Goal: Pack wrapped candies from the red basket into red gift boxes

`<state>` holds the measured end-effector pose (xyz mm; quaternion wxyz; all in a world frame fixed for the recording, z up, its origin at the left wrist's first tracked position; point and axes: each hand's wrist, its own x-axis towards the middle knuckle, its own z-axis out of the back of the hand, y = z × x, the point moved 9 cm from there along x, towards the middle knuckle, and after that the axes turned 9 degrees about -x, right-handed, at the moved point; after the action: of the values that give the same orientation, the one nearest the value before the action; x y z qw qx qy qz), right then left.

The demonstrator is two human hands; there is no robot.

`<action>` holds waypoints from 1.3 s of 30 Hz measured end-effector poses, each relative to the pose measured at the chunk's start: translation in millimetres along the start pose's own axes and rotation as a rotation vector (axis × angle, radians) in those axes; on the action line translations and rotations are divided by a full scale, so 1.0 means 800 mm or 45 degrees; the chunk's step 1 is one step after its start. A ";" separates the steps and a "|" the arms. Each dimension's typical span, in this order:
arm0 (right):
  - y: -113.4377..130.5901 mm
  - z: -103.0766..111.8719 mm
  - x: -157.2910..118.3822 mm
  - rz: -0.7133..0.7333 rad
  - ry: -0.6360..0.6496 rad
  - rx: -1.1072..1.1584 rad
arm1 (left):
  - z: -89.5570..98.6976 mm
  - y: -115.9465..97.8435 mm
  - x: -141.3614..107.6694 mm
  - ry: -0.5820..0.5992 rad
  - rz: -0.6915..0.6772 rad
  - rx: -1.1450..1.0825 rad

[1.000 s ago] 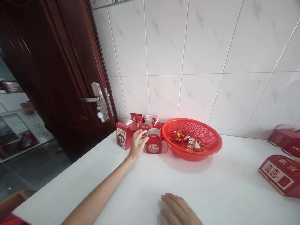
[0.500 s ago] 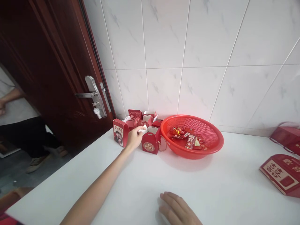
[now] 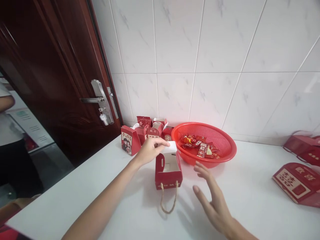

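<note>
My left hand (image 3: 153, 149) pinches the white inner side of a flap on a small red gift box (image 3: 168, 176). The box is tilted, its top open toward me and its inside bare. A twisted cord handle (image 3: 168, 210) hangs from its near side. To the right of the box, my right hand (image 3: 215, 200) is held with thumb and fingers apart, touching nothing. Just behind stands a red plastic colander (image 3: 207, 128) with several red-wrapped sweets (image 3: 202, 150) in it.
Several red boxes (image 3: 153, 130) cluster by the wall, with a picture-printed box (image 3: 131, 141) at their left. Further red boxes (image 3: 297, 183) lie at the right on the white table (image 3: 237, 186). A dark door (image 3: 62, 83) stands at the left; a person (image 3: 12, 140) is beyond it.
My left hand has drawn one box out of the cluster toward me, and it has tipped. My right hand has risen and moved right and forward, its fingers spreading.
</note>
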<state>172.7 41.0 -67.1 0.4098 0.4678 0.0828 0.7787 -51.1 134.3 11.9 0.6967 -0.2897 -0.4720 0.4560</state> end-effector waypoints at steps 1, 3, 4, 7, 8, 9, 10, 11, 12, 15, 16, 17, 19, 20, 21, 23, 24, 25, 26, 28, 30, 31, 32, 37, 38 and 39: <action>0.003 0.007 0.016 -0.029 0.001 0.046 | -0.014 -0.004 -0.006 0.034 -0.005 -0.008; 0.008 0.012 0.044 -0.115 0.055 0.109 | -0.040 -0.011 -0.017 0.097 -0.008 -0.033; 0.011 0.014 0.055 -0.153 0.080 0.120 | -0.050 -0.014 -0.022 0.123 -0.010 -0.050; 0.012 0.012 0.073 -0.278 0.173 0.122 | -0.069 -0.021 -0.034 0.201 -0.039 -0.096; 0.010 0.012 0.075 -0.311 0.195 0.124 | -0.072 -0.023 -0.036 0.225 -0.054 -0.109; 0.007 0.011 0.076 -0.336 0.209 0.126 | -0.073 -0.025 -0.037 0.247 -0.069 -0.121; 0.004 0.011 0.077 -0.354 0.226 0.134 | -0.073 -0.026 -0.037 0.269 -0.080 -0.134; 0.000 0.010 0.076 -0.366 0.245 0.148 | -0.072 -0.026 -0.037 0.287 -0.084 -0.149; -0.004 0.010 0.076 -0.375 0.260 0.167 | -0.070 -0.025 -0.036 0.304 -0.083 -0.167; -0.014 0.016 0.077 -0.390 0.288 0.258 | -0.066 -0.021 -0.033 0.394 -0.055 -0.252; -0.017 0.019 0.077 -0.399 0.295 0.289 | -0.065 -0.019 -0.032 0.440 -0.039 -0.286; -0.020 0.021 0.077 -0.416 0.315 0.319 | -0.065 -0.016 -0.031 0.495 -0.018 -0.320; -0.027 0.019 0.075 -0.470 0.410 0.368 | -0.067 -0.008 -0.031 0.617 0.044 -0.368; -0.029 0.016 0.073 -0.487 0.468 0.381 | -0.069 -0.002 -0.032 0.683 0.083 -0.372; -0.030 0.012 0.071 -0.486 0.526 0.384 | -0.071 0.004 -0.034 0.749 0.125 -0.369; -0.027 0.005 0.067 -0.427 0.630 0.350 | -0.075 0.016 -0.038 0.873 0.206 -0.360; -0.026 0.002 0.066 -0.381 0.667 0.317 | -0.076 0.021 -0.040 0.920 0.238 -0.358; -0.024 0.000 0.064 -0.338 0.696 0.278 | -0.077 0.025 -0.042 0.953 0.262 -0.356; -0.024 0.000 0.063 -0.302 0.716 0.239 | -0.077 0.028 -0.043 0.972 0.278 -0.352; -0.024 0.000 0.060 -0.264 0.745 0.175 | -0.075 0.033 -0.044 0.983 0.293 -0.334; -0.025 -0.002 0.056 -0.270 0.814 0.139 | -0.074 0.041 -0.045 0.998 0.315 -0.308; -0.024 -0.004 0.054 -0.283 0.866 0.126 | -0.074 0.047 -0.046 1.018 0.335 -0.294; -0.023 -0.006 0.051 -0.298 0.926 0.115 | -0.076 0.054 -0.048 1.057 0.359 -0.279; -0.014 -0.011 0.045 -0.313 1.065 -0.100 | -0.091 0.088 -0.064 1.346 0.468 -0.276; -0.014 -0.011 0.045 -0.317 1.040 -0.205 | -0.093 0.092 -0.065 1.363 0.483 -0.282; -0.015 -0.010 0.046 -0.316 1.004 -0.318 | -0.095 0.096 -0.065 1.361 0.494 -0.286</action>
<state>164.7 77.3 -53.4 0.4908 0.0679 0.1939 0.8467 -16.1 121.0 -101.6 0.7070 -0.6330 -0.0384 0.3129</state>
